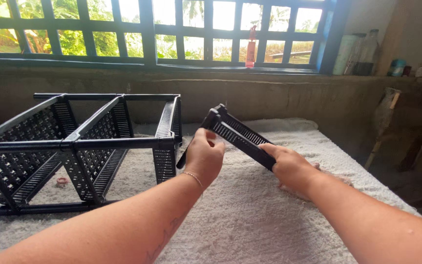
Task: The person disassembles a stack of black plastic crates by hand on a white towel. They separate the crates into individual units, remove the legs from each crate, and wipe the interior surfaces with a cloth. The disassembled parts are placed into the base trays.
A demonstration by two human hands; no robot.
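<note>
A black perforated plastic shelf panel (238,135) is held edge-on above a white towel-covered surface (250,215). My left hand (203,156) grips its near left corner, where a black tube pokes down. My right hand (289,164) clasps the panel's right edge. To the left lies a partly assembled black plastic rack (74,146) on its side, with several perforated shelves joined by black tubes. The rack's nearest end panel (167,142) stands just left of my left hand, not touching it.
A small pink ring (62,181) lies under the rack. Behind is a concrete ledge (269,93) below a blue barred window, with a red spray bottle (251,49), jars (360,54) and a teal tin (396,67). A stick tool (382,132) leans at right.
</note>
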